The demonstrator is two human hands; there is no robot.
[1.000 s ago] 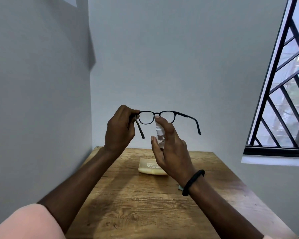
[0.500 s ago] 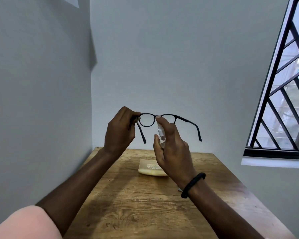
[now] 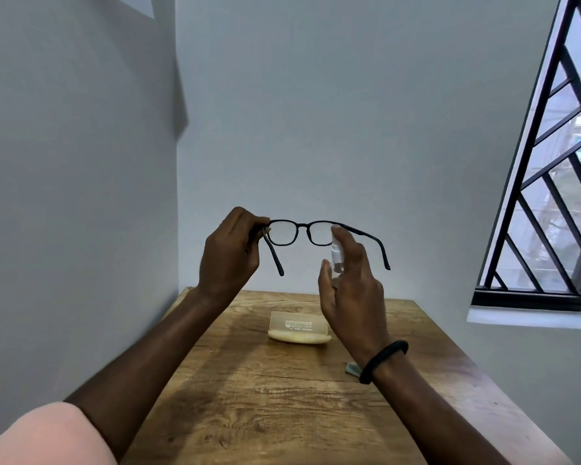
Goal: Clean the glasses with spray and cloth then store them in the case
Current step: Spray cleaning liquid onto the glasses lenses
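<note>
Black-framed glasses [image 3: 304,226] are held up in the air above the table with their temples unfolded toward me. My left hand [image 3: 230,253] pinches the left hinge of the frame. My right hand [image 3: 349,283] grips a small clear spray bottle [image 3: 336,255] upright, the index finger resting on its top, just in front of the right lens. A pale yellow glasses case [image 3: 297,330] lies closed on the wooden table [image 3: 265,397] below. A bit of light blue cloth [image 3: 352,368] peeks out from behind my right wrist.
The table fits into a corner, with grey walls to the left and behind. A barred window [image 3: 550,196] with a white sill is on the right wall.
My right hand has moved the spray bottle from the bridge of the glasses rightward to the right lens. The left hand and the glasses have stayed nearly still.
</note>
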